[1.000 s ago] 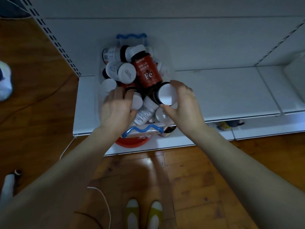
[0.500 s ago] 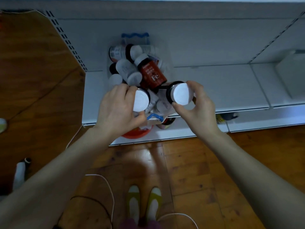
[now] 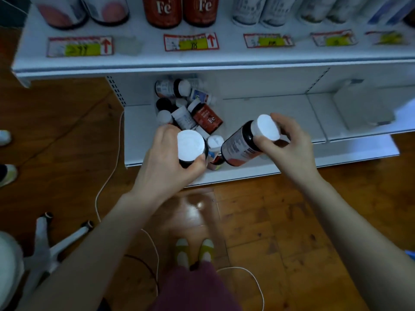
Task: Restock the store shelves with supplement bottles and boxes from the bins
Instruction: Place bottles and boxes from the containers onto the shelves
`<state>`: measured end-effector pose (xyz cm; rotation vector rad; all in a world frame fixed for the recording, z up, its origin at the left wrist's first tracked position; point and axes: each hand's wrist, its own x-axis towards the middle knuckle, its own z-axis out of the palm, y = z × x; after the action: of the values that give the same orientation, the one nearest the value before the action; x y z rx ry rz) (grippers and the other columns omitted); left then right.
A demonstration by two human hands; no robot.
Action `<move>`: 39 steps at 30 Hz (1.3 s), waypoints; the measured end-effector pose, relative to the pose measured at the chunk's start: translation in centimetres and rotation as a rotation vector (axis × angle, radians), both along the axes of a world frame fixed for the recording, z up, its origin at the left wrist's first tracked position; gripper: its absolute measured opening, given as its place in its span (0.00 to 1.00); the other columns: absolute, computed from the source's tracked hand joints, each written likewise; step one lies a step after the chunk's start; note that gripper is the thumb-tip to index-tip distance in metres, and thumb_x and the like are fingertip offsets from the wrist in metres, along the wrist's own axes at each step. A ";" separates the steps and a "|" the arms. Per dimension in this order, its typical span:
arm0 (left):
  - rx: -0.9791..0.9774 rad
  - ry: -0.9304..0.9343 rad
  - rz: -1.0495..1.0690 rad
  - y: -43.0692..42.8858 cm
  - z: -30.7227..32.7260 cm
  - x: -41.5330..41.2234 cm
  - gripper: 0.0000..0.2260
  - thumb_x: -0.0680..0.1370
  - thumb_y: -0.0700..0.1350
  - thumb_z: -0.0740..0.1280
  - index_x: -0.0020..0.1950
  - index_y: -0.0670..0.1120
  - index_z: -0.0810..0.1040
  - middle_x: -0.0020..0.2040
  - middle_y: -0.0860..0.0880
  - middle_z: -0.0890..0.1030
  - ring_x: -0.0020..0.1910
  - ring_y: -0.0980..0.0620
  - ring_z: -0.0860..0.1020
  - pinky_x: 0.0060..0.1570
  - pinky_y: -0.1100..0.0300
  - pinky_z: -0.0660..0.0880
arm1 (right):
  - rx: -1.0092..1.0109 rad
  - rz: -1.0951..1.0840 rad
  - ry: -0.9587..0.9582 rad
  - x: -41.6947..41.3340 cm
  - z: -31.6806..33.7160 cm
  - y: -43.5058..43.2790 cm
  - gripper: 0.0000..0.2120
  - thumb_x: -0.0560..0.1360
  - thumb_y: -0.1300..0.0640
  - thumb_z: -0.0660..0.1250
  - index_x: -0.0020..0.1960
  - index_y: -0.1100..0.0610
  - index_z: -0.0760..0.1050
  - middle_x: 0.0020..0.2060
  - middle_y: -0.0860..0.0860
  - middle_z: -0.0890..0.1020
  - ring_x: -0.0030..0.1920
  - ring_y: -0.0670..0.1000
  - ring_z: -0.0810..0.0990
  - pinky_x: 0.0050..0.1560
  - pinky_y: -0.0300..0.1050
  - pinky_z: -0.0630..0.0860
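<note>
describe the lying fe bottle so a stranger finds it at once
Start at the white bottom shelf, under the price tags. At its left end is a heap of bottles. The red bottle lies on the heap's right side, the only one there whose label reads Fe.

White caps [image 3: 190, 144] on dark bottles [image 3: 238, 147]; red bottles [image 3: 162, 10] lettered white "Fe"; white shelf [image 3: 247, 57]; yellow-and-red price tags [image 3: 190, 42]; brown wooden floor [image 3: 280, 221]; yellow-green shoes [image 3: 183, 252].
</note>
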<state>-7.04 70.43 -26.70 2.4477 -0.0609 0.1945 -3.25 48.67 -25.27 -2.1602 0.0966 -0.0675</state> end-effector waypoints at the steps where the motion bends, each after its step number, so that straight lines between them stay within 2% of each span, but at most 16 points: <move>1: -0.036 -0.019 0.011 0.1 0.8 -0.2 0.31 0.64 0.62 0.56 0.55 0.38 0.71 0.47 0.48 0.66 0.42 0.62 0.60 0.38 0.67 0.57 | 0.009 -0.003 -0.013 0.1 1.0 0.2 0.22 0.70 0.56 0.71 0.63 0.56 0.72 0.52 0.46 0.75 0.53 0.44 0.74 0.51 0.40 0.74; 3: -0.074 -0.035 0.039 0.3 2.6 -0.5 0.32 0.64 0.64 0.56 0.56 0.40 0.71 0.47 0.51 0.67 0.43 0.62 0.61 0.36 0.67 0.57 | 0.020 -0.008 -0.049 0.2 2.9 0.7 0.18 0.71 0.55 0.71 0.59 0.55 0.74 0.49 0.46 0.76 0.49 0.43 0.75 0.46 0.34 0.75; 6: -0.125 -0.077 0.082 0.9 5.4 -0.8 0.33 0.64 0.65 0.56 0.57 0.41 0.73 0.48 0.49 0.73 0.46 0.51 0.71 0.40 0.61 0.66 | 0.029 0.005 -0.085 0.5 5.8 1.4 0.12 0.71 0.53 0.70 0.52 0.52 0.75 0.44 0.44 0.78 0.44 0.40 0.76 0.42 0.27 0.71; 8: -0.161 -0.110 0.106 1.3 7.1 -0.8 0.32 0.65 0.65 0.56 0.57 0.42 0.74 0.49 0.47 0.76 0.48 0.47 0.75 0.42 0.56 0.72 | 0.043 0.003 -0.102 0.6 7.6 2.0 0.09 0.70 0.52 0.70 0.49 0.52 0.76 0.43 0.45 0.79 0.43 0.41 0.77 0.42 0.31 0.73; 10: -0.191 -0.143 0.122 1.6 8.7 -0.9 0.31 0.65 0.65 0.56 0.55 0.43 0.76 0.46 0.49 0.76 0.46 0.48 0.75 0.43 0.55 0.73 | 0.079 -0.005 -0.118 0.7 9.2 2.6 0.07 0.70 0.50 0.71 0.45 0.51 0.76 0.41 0.46 0.80 0.42 0.44 0.78 0.43 0.39 0.75; 14: -0.216 -0.187 0.173 2.1 11.0 -1.4 0.29 0.65 0.65 0.57 0.51 0.45 0.77 0.41 0.52 0.75 0.44 0.48 0.76 0.43 0.52 0.76 | 0.145 0.008 -0.076 1.4 11.6 4.0 0.17 0.64 0.42 0.72 0.44 0.52 0.75 0.41 0.48 0.79 0.43 0.48 0.80 0.47 0.50 0.78; 16: -0.240 -0.202 0.204 2.5 11.8 -2.0 0.29 0.64 0.65 0.57 0.51 0.46 0.78 0.41 0.52 0.76 0.44 0.47 0.77 0.43 0.52 0.76 | 0.162 0.030 -0.036 1.6 12.6 4.6 0.24 0.60 0.39 0.71 0.47 0.54 0.75 0.43 0.50 0.80 0.45 0.49 0.81 0.48 0.53 0.80; 18: -0.247 -0.223 0.217 3.0 12.7 -2.3 0.30 0.63 0.66 0.57 0.52 0.46 0.78 0.41 0.52 0.77 0.45 0.47 0.78 0.45 0.51 0.77 | 0.179 0.074 -0.018 1.9 13.5 5.1 0.27 0.60 0.39 0.71 0.51 0.57 0.76 0.44 0.52 0.81 0.46 0.50 0.81 0.49 0.55 0.80; 20: -0.219 -0.248 0.222 3.5 13.6 -2.4 0.32 0.63 0.67 0.57 0.55 0.46 0.78 0.44 0.52 0.78 0.47 0.47 0.78 0.47 0.52 0.77 | 0.184 0.109 -0.025 2.2 14.2 5.4 0.26 0.62 0.41 0.73 0.51 0.59 0.77 0.43 0.52 0.81 0.45 0.50 0.81 0.50 0.56 0.80; 23: -0.193 -0.293 0.208 4.4 15.0 -2.5 0.32 0.64 0.66 0.58 0.56 0.45 0.78 0.46 0.51 0.79 0.49 0.47 0.78 0.47 0.52 0.77 | 0.184 0.132 -0.068 2.7 15.0 6.2 0.19 0.67 0.46 0.74 0.50 0.59 0.77 0.42 0.51 0.80 0.44 0.47 0.79 0.49 0.50 0.79; 27: -0.190 -0.317 0.215 4.8 16.1 -2.5 0.30 0.65 0.66 0.60 0.55 0.45 0.79 0.48 0.48 0.81 0.48 0.47 0.79 0.46 0.48 0.77 | 0.128 0.198 -0.139 3.6 15.8 7.2 0.16 0.67 0.48 0.74 0.49 0.55 0.74 0.42 0.47 0.78 0.41 0.42 0.76 0.38 0.32 0.73; 30: -0.182 -0.311 0.246 4.9 16.4 -2.2 0.30 0.65 0.66 0.59 0.54 0.46 0.79 0.47 0.49 0.81 0.48 0.48 0.79 0.45 0.49 0.78 | 0.090 0.307 -0.156 4.9 17.1 8.3 0.16 0.68 0.48 0.73 0.49 0.56 0.75 0.43 0.49 0.79 0.40 0.44 0.76 0.35 0.30 0.71; 33: -0.187 -0.326 0.312 4.9 16.7 -1.6 0.28 0.65 0.66 0.60 0.51 0.47 0.80 0.43 0.52 0.79 0.45 0.50 0.78 0.42 0.50 0.78 | 0.037 0.414 -0.192 6.8 18.7 9.9 0.15 0.68 0.47 0.73 0.47 0.56 0.75 0.38 0.48 0.78 0.34 0.42 0.73 0.28 0.28 0.67; 36: -0.203 -0.357 0.403 5.3 17.2 -1.0 0.28 0.65 0.66 0.60 0.51 0.46 0.80 0.42 0.53 0.78 0.44 0.51 0.78 0.41 0.50 0.78 | 0.032 0.474 -0.224 9.2 20.5 11.7 0.18 0.67 0.46 0.73 0.46 0.59 0.77 0.41 0.54 0.80 0.39 0.47 0.76 0.38 0.40 0.72; 38: -0.205 -0.366 0.473 5.6 17.5 -0.5 0.27 0.64 0.67 0.60 0.50 0.48 0.79 0.42 0.54 0.78 0.43 0.53 0.77 0.40 0.55 0.77 | 0.053 0.519 -0.220 10.8 21.4 13.1 0.23 0.66 0.42 0.73 0.47 0.61 0.78 0.43 0.58 0.82 0.41 0.48 0.78 0.41 0.45 0.74; 39: -0.212 -0.371 0.513 5.6 17.6 -0.4 0.26 0.64 0.67 0.60 0.49 0.49 0.79 0.42 0.54 0.78 0.43 0.54 0.77 0.39 0.59 0.76 | 0.077 0.534 -0.199 11.4 21.7 13.7 0.26 0.64 0.39 0.72 0.48 0.60 0.78 0.44 0.57 0.82 0.43 0.49 0.79 0.44 0.47 0.76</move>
<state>-7.47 76.06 -9.07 2.1439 0.4078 0.8335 8.18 62.39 -3.54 -2.0235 -0.5797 0.0293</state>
